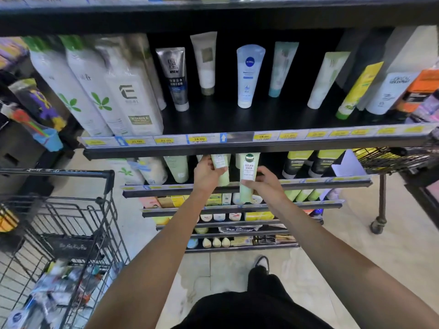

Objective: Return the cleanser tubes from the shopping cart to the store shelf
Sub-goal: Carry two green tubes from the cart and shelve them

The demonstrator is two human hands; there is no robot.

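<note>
Reaching forward over your dark-clad legs, you have both arms stretched toward the store shelf (247,185). Near you on the left, the shopping cart (71,210) holds blurred packets in its wire basket. Your left hand (206,175) curls its fingers round a pale green cleanser tube (220,168), just under the upper shelf's price rail (237,137). Your right hand (266,185) grips a second pale green tube (248,176), upright at the shelf's front edge. Farther up, a blue-and-white Nivea tube (249,76) stands among other tubes.
</note>
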